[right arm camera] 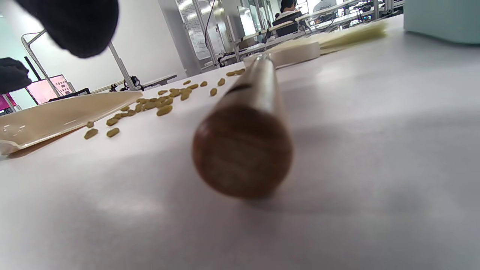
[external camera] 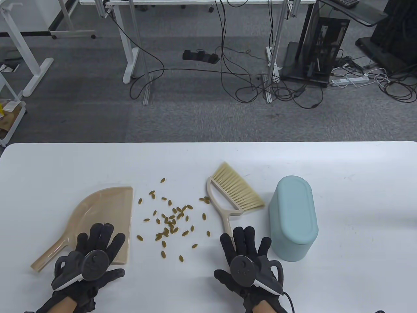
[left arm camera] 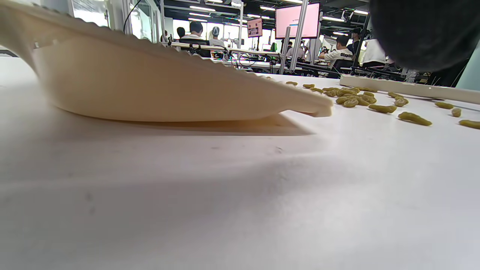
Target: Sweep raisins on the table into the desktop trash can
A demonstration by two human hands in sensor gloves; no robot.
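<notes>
Several yellow-green raisins [external camera: 171, 221] lie scattered mid-table between a beige dustpan [external camera: 104, 212] on the left and a beige brush [external camera: 233, 192] on the right. A light blue trash can [external camera: 293, 218] stands right of the brush. My left hand [external camera: 101, 238] hovers over the dustpan's near part with fingers spread and holds nothing. My right hand [external camera: 246, 239] is spread over the near end of the brush handle, which lies free on the table in the right wrist view [right arm camera: 243, 150]. The left wrist view shows the dustpan [left arm camera: 150, 82] flat on the table and the raisins [left arm camera: 360, 98] beyond it.
The white table [external camera: 358, 182] ends at a far edge with grey floor, desk legs and cables beyond it. The trash can's base shows at the top right of the right wrist view [right arm camera: 442, 18]. The brush bristles [external camera: 239, 190] point toward the can.
</notes>
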